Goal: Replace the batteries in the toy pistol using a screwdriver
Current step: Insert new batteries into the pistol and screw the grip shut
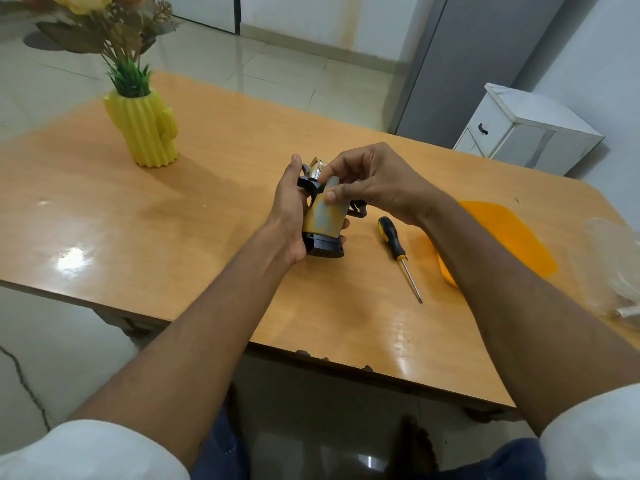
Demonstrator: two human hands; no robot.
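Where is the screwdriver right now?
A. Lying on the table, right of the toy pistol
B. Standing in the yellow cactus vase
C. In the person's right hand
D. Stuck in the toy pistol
A: the screwdriver lies flat on the table, untouched, to the right of the toy pistol, which both the left hand and the right hand are holding.

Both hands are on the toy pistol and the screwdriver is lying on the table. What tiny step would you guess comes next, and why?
Probably seat the cover that the right hand pinches onto the toy pistol, held by the left hand; the screwdriver lies unused.
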